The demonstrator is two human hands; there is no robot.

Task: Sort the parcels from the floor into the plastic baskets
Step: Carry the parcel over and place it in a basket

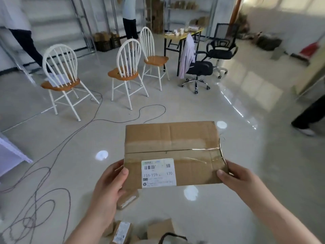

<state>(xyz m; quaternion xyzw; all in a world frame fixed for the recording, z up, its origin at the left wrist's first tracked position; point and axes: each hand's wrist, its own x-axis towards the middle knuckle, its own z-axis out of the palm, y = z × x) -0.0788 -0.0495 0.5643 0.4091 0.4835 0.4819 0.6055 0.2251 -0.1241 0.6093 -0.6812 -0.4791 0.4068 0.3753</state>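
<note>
While the left hand (109, 187) grips the near left edge of a flat cardboard box (172, 141), thumb curled on top beside its white label (158, 173), the right hand (235, 178) clasps the near right corner the same way, so the box hangs level in the air above the floor (228, 199). Below the box's near edge, smaller parcels (127, 199) lie on the floor, one under the left hand and others closer in. Left of the box a dark cable (52, 155) loops over the floor, and beyond its far edge stand three white chairs (59, 73), two black office chairs (198, 67) and a counter (177, 35).
</note>
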